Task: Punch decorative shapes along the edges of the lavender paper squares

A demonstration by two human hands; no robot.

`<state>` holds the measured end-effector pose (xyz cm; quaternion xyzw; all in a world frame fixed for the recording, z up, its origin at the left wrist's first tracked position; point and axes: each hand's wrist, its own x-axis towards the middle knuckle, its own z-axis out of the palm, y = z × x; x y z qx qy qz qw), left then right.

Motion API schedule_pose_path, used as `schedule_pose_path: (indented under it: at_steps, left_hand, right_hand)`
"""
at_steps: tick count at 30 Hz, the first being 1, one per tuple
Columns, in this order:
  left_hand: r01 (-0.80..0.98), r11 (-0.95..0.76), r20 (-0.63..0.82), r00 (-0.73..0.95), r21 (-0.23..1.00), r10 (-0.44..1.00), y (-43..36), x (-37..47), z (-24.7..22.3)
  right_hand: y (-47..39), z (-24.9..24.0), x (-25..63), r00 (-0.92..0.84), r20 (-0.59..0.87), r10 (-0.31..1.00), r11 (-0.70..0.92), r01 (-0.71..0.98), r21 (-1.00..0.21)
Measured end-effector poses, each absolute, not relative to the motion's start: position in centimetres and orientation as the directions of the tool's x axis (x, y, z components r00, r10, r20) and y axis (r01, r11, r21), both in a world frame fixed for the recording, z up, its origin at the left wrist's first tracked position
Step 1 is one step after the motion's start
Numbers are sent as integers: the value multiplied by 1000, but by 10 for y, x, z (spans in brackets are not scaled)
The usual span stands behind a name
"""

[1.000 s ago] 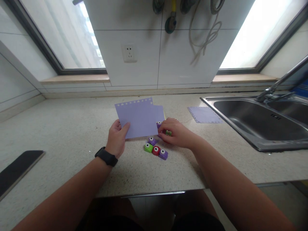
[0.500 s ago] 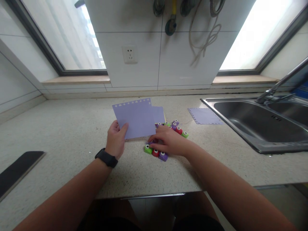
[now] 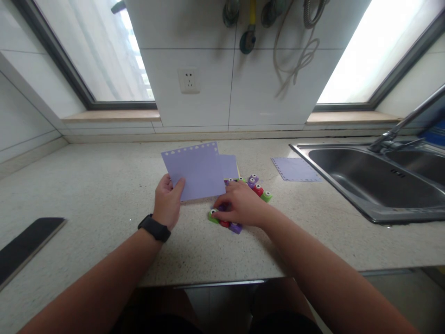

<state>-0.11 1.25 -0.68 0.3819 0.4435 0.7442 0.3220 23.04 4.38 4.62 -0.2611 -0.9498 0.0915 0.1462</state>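
A purple sheet (image 3: 198,171) with a row of small holes along its top edge is pinched in my left hand (image 3: 168,199), thumb in front. My right hand (image 3: 239,204) is over a cluster of small hole punches, its thumb and fingertips curled at the green punch (image 3: 213,216) on the left. A red punch (image 3: 224,223) and a purple punch (image 3: 236,228) show below that hand. Whether the fingers grip a punch is hard to tell. More punches, among them a red one (image 3: 257,189) and a green one (image 3: 267,196), lie just behind.
Behind the held sheet lie more purple sheets (image 3: 229,166). Another sheet with punched edges (image 3: 295,169) rests beside the steel sink (image 3: 361,178). A dark flat object (image 3: 31,246) is at the counter's left.
My right hand has shifted slightly left, its thumb now over the red punch and at the green one. The held sheet has barely moved.
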Motion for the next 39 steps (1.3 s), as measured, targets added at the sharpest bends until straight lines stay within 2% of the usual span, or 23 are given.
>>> schedule_pose_path:
  at_steps: [3, 6, 10, 15, 19, 22, 27, 32, 39]
  left_hand:
    - [-139, -399, 283, -500, 906, 819, 13, -2, -7]
    - [-136, -398, 283, -503, 907, 817, 13, -2, -7]
    - [-154, -382, 256, -514, 911, 819, 12, -1, -6]
    - [-166, -373, 241, -520, 913, 820, 12, -1, -4]
    - [-179, -381, 243, -515, 907, 822, 12, -2, -5]
    - [-184, -382, 243, -514, 906, 823, 12, -2, -6]
    - [-168, -383, 253, -507, 908, 824, 12, -2, -7]
    - [-148, -371, 254, -501, 917, 827, 12, -2, -7]
    - [-125, -370, 266, -494, 921, 828, 13, -3, -9]
  right_hand:
    - [39, 49, 227, -817, 233, 528, 845, 477, -242]
    - [37, 49, 227, -806, 256, 534, 836, 457, -304]
    - [41, 47, 232, -775, 272, 570, 776, 399, -488]
    - [48, 47, 242, -700, 250, 669, 587, 292, -755]
    - [57, 49, 252, -592, 233, 772, 420, 199, -885]
    - [65, 50, 259, -470, 236, 851, 301, 66, -951]
    - [73, 49, 261, -318, 174, 932, 107, -217, -970]
    - [72, 53, 259, -285, 61, 956, -36, -324, -945]
    - [76, 54, 258, -150, 133, 980, 52, -453, -890]
